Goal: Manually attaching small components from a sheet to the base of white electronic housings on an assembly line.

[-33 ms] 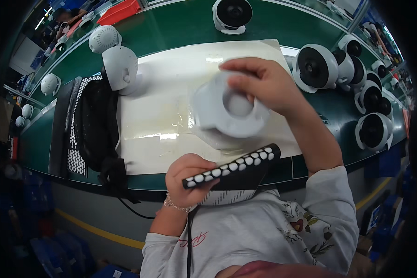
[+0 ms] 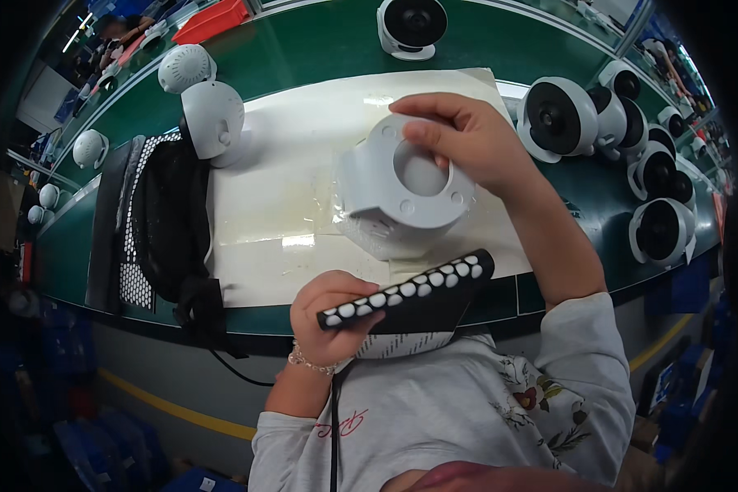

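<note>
Left hand (image 2: 324,316) pinches black, flat strip dotted with white circles (image 2: 402,293), near torso. Right hand (image 2: 484,148) clasps rim of white plastic, ring-shaped base (image 2: 377,180), thumb at central opening, over cream, flat board (image 2: 275,193) on green bench (image 2: 312,53).

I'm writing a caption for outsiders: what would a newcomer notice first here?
Probably the white ring-shaped piece at the centre, with the right hand on its rim. Below it, the left hand holds a black strip with white dots. At right, white devices with dark round fronts crowd the green table.
</note>
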The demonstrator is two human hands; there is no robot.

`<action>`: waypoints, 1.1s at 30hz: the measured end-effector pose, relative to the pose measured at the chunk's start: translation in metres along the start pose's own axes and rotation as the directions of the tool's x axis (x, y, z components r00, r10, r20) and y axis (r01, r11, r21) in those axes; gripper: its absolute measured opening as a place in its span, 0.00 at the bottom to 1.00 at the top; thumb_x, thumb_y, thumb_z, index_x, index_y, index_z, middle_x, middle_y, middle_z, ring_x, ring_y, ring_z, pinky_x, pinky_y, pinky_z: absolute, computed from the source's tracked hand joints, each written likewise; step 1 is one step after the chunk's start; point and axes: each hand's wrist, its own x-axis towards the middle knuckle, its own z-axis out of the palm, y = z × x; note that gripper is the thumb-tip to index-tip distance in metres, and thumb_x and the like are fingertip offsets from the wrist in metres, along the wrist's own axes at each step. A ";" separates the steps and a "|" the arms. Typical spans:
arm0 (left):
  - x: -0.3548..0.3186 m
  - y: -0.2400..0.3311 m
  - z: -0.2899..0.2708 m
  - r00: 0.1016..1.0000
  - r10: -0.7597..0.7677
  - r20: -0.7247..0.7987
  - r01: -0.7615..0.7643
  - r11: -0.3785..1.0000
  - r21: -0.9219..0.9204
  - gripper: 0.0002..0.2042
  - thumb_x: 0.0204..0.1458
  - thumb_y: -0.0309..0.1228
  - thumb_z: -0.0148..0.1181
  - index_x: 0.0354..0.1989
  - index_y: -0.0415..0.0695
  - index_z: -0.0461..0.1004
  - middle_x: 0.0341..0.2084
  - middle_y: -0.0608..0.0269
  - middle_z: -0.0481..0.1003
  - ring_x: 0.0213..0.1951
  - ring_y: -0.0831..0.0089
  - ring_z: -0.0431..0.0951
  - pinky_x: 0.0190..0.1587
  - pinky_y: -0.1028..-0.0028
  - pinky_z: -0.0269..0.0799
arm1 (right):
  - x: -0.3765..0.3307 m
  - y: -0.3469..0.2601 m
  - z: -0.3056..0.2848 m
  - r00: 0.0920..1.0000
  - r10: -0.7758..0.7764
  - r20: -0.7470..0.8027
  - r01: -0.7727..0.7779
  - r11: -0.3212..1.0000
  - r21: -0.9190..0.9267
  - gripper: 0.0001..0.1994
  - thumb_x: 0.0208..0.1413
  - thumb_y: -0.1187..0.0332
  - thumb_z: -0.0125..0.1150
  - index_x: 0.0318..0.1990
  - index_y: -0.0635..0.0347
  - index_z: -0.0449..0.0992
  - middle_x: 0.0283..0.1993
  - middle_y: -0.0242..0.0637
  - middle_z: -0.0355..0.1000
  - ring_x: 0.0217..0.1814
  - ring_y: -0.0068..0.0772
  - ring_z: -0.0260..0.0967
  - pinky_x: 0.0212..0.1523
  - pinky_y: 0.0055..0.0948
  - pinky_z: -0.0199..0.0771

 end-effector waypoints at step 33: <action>0.005 0.015 0.000 0.959 -0.173 -0.226 0.140 0.978 -0.157 0.08 0.33 0.16 0.64 0.20 0.35 0.69 0.16 0.61 0.69 0.19 0.74 0.67 0.21 0.78 0.60 | -0.070 -0.002 0.006 0.804 -0.566 0.180 0.594 0.769 -0.236 0.12 0.38 0.87 0.55 0.29 0.61 0.68 0.32 0.38 0.70 0.37 0.33 0.67 0.38 0.27 0.67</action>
